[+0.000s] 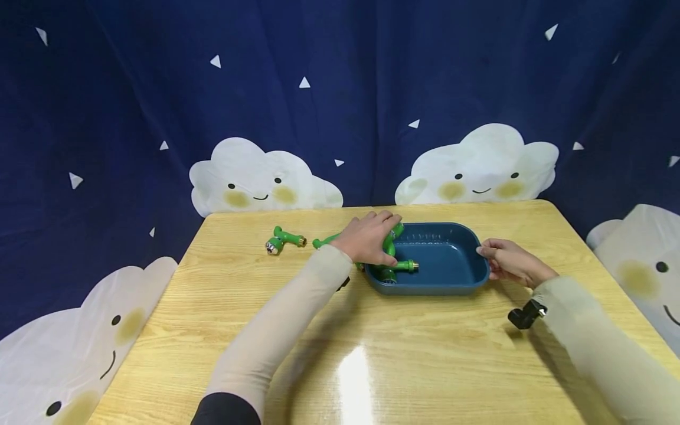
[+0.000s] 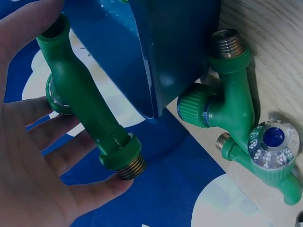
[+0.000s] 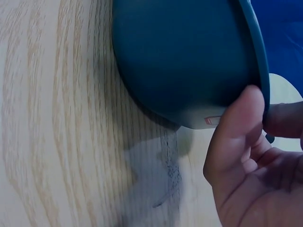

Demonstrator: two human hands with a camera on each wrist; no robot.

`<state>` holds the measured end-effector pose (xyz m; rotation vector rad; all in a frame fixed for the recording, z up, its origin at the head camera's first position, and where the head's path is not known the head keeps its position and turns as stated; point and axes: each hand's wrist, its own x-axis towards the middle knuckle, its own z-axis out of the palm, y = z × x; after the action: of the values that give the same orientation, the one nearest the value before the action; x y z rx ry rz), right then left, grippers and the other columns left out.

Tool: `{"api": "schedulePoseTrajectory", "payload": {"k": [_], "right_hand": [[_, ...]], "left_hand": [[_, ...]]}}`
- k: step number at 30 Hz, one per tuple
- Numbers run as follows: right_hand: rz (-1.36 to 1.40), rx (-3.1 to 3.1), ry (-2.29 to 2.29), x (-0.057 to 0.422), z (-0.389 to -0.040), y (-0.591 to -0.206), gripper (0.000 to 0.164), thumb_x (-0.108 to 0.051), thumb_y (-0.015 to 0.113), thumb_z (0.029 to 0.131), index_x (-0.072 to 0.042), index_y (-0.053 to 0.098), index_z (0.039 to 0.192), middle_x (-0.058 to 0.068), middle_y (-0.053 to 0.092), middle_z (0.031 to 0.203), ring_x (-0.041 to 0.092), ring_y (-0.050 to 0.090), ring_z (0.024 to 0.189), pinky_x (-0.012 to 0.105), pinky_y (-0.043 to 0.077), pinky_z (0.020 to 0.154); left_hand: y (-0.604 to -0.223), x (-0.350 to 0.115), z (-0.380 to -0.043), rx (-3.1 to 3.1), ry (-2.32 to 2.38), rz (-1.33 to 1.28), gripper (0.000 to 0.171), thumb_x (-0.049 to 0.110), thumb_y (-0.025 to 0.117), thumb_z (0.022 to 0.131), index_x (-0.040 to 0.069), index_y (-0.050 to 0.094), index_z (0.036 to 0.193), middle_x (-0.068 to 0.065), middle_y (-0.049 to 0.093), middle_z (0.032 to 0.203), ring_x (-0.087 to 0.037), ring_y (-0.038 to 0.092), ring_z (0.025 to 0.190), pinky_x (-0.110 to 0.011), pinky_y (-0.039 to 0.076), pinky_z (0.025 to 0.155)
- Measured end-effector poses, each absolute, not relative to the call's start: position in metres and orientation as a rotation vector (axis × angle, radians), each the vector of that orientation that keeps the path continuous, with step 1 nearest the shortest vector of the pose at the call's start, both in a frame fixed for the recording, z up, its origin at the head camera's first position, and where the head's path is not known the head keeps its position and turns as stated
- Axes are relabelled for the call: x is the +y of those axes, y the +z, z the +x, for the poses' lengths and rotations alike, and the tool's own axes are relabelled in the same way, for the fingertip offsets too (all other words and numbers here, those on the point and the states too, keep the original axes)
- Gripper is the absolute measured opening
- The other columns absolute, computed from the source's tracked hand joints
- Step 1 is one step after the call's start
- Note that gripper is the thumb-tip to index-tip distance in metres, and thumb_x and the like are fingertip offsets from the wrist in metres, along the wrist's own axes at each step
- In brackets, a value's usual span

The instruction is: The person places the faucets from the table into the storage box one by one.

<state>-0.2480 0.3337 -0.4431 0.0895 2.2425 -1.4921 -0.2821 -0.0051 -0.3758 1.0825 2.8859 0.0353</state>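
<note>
A green faucet (image 2: pixel 87 92) with a brass threaded end is in my left hand (image 1: pixel 369 237), held between thumb and fingers. That hand is over the left end of a dark blue plastic bin (image 1: pixel 443 290). Another green faucet (image 1: pixel 406 265) shows inside the bin, partly hidden by the hand. At the bin's right end my right hand (image 1: pixel 512 264) pinches the rim, thumb on the outer wall in the right wrist view. Outside the bin's left end, more green faucets (image 2: pixel 239 94) lie on the table, one with a clear knob with a blue centre.
Farther left on the wooden table (image 1: pixel 239 307) lies a separate green faucet (image 1: pixel 287 237). A dark blue curtain (image 1: pixel 319 106) with smiling white clouds hangs behind the table's back edge and along its sides.
</note>
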Motion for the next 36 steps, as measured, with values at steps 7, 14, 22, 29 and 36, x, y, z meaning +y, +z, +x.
{"api": "schedulePoseTrajectory", "payload": {"k": [7, 14, 22, 29, 36], "right_hand": [[0.087, 2.260, -1.447, 0.333, -0.249, -0.438, 0.018, -0.023, 0.043, 0.106, -0.007, 0.048, 0.098, -0.006, 0.049, 0.072, 0.006, 0.054, 0.062, 0.025, 0.055, 0.063], [0.073, 2.269, -1.439, 0.333, -0.251, -0.436, 0.017, -0.020, 0.042, 0.106, -0.006, 0.047, 0.098, -0.006, 0.050, 0.071, 0.005, 0.054, 0.062, 0.023, 0.054, 0.062], [0.032, 2.273, -1.426, 0.334, -0.251, -0.437, 0.019, -0.021, 0.043, 0.106, -0.004, 0.046, 0.098, -0.004, 0.047, 0.071, 0.008, 0.053, 0.062, 0.026, 0.054, 0.062], [0.024, 2.288, -1.398, 0.336, -0.251, -0.441, 0.020, -0.020, 0.040, 0.107, -0.003, 0.045, 0.099, -0.001, 0.045, 0.073, 0.012, 0.053, 0.063, 0.030, 0.054, 0.063], [0.015, 2.290, -1.396, 0.335, -0.250, -0.438, 0.020, -0.022, 0.041, 0.107, -0.004, 0.044, 0.099, -0.001, 0.044, 0.072, 0.012, 0.053, 0.062, 0.030, 0.054, 0.063]], "left_hand": [[-0.374, 0.003, -0.284, 2.864, 0.009, 1.071, 0.100, 0.062, 0.075, 0.078, 0.024, 0.027, 0.158, 0.002, 0.034, 0.160, -0.024, 0.041, 0.142, -0.055, 0.045, 0.107], [-0.376, 0.011, -0.283, 2.849, -0.018, 1.084, 0.097, 0.062, 0.074, 0.079, 0.024, 0.028, 0.157, 0.002, 0.037, 0.157, -0.024, 0.044, 0.139, -0.053, 0.049, 0.103], [-0.380, 0.017, -0.283, 2.813, -0.050, 1.041, 0.098, 0.063, 0.072, 0.080, 0.025, 0.026, 0.158, 0.003, 0.036, 0.158, -0.023, 0.042, 0.140, -0.051, 0.048, 0.105], [-0.384, 0.024, -0.285, 2.774, -0.063, 0.992, 0.101, 0.064, 0.072, 0.079, 0.025, 0.024, 0.159, 0.002, 0.036, 0.158, -0.023, 0.043, 0.140, -0.048, 0.049, 0.106], [-0.384, 0.028, -0.285, 2.766, -0.081, 0.953, 0.100, 0.062, 0.073, 0.080, 0.024, 0.024, 0.159, 0.001, 0.036, 0.158, -0.023, 0.043, 0.140, -0.049, 0.047, 0.108]]}}
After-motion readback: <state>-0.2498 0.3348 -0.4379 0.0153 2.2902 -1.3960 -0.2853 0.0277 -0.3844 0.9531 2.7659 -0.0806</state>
